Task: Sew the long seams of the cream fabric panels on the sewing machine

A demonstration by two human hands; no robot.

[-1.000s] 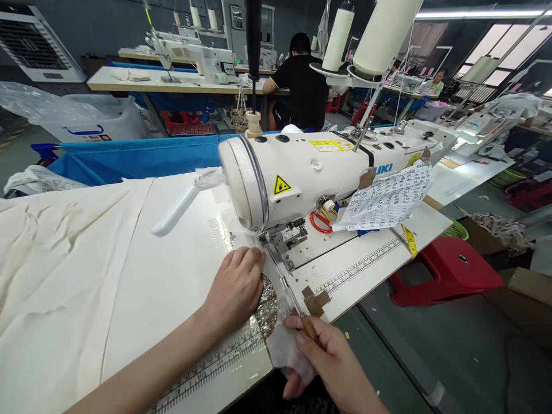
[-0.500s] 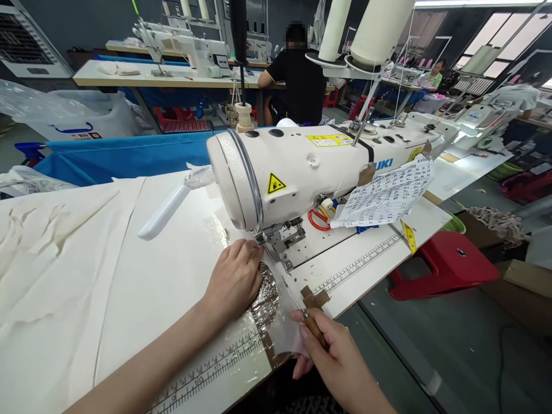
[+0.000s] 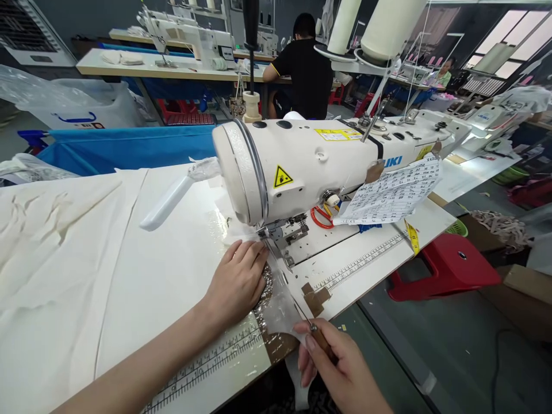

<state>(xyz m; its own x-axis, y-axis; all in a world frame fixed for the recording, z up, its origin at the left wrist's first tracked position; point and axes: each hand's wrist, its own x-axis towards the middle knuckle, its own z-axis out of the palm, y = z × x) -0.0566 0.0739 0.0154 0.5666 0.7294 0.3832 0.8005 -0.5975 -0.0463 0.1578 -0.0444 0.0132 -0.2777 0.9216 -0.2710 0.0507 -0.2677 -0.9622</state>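
Note:
A white sewing machine (image 3: 297, 161) stands over the table, its needle area just beyond my left hand (image 3: 239, 279). That hand lies palm down on thin white fabric (image 3: 278, 307), fingers together and nearly straight beside the presser foot. My right hand (image 3: 332, 356), at the table's front edge, is wrapped round the wooden handle of an awl (image 3: 321, 339). The awl's thin metal shaft points up and left over the fabric strip. Part of the fabric hangs over the edge below the right hand.
Large white cloth (image 3: 56, 276) covers the left of the table (image 3: 345, 293). A paper note (image 3: 390, 195) hangs on the machine, with red-handled scissors (image 3: 321, 217) behind. A red stool (image 3: 452, 267) stands at right. A person (image 3: 306, 75) in black sits farther back.
The view has shifted slightly. White fabric now shows beyond my left fingertips near the needle. My right hand and the awl have moved a little down and right, and more fabric hangs below the edge.

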